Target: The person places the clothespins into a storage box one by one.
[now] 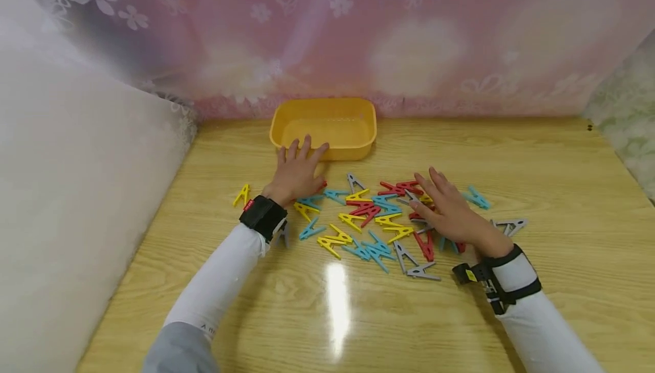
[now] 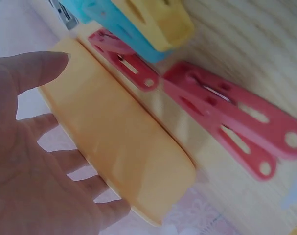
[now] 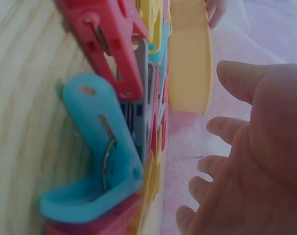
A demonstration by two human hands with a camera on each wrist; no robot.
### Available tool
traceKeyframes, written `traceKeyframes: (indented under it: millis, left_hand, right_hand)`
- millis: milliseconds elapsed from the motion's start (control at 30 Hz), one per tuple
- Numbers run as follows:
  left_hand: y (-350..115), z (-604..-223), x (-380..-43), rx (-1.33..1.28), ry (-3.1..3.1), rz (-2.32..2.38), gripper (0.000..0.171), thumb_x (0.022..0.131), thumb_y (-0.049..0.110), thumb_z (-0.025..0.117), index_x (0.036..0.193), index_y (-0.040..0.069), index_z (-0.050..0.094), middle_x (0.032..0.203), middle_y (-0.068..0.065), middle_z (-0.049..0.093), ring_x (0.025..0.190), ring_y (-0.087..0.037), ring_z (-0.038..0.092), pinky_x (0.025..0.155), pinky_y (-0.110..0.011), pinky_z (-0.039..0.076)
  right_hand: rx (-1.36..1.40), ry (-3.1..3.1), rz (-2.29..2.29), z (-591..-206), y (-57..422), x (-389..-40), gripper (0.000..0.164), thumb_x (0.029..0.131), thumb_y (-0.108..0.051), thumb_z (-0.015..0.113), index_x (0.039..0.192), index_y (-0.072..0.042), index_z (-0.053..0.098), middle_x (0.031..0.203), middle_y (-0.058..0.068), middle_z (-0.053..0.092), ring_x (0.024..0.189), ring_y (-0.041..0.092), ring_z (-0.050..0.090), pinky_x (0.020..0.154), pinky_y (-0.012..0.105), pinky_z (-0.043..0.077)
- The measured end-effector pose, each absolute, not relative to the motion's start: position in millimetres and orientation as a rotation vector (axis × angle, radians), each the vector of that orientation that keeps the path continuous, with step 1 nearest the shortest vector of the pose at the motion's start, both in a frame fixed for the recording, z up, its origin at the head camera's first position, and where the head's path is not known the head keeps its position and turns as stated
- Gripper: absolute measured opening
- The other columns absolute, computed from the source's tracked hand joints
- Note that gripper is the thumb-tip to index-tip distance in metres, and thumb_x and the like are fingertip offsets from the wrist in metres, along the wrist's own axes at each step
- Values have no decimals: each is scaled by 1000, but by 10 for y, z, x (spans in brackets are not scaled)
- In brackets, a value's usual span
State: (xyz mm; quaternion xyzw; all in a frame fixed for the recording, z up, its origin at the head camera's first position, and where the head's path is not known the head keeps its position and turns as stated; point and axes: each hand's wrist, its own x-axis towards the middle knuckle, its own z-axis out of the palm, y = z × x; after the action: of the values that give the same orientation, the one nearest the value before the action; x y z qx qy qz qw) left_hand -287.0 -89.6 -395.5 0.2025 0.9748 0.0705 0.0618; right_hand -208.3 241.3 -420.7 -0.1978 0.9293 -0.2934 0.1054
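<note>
A yellow plastic basin [image 1: 353, 154] stands at the back of the wooden table. My left hand [image 1: 297, 174] reaches to its front rim with spread, straight fingers, holding nothing; whether the fingertips touch the rim I cannot tell. In the left wrist view a red clothespin [image 2: 226, 112] lies near the basin. My right hand [image 1: 455, 211] hovers over the right part of the scattered clothespins, fingers extended and holding nothing. Close below its palm in the right wrist view are a blue clothespin [image 3: 87, 105] and a red clothespin [image 3: 124, 68].
Several yellow, blue, red and grey clothespins lie loose between the hands, with a lone yellow clothespin [image 1: 242, 194] at the left and a grey clothespin [image 1: 517, 223] at the right. A flowered pink curtain [image 1: 327, 37] hangs behind the table. A white wall [image 1: 77, 162] borders the left side.
</note>
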Motion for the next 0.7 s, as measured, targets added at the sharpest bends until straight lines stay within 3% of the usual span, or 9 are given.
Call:
traceKeyframes:
  millis: [700]
  left_hand:
    - [-367, -3997, -2855, 651, 2954, 52, 70, 98, 37, 51, 154, 28, 11, 158, -11, 4, 142, -38, 2, 109, -57, 3]
  right_hand:
    - [-519, 2748, -872, -4244, 2526, -2032, 70, 101, -39, 44, 153, -7, 11, 155, 25, -5, 140, 42, -8, 105, 65, 1]
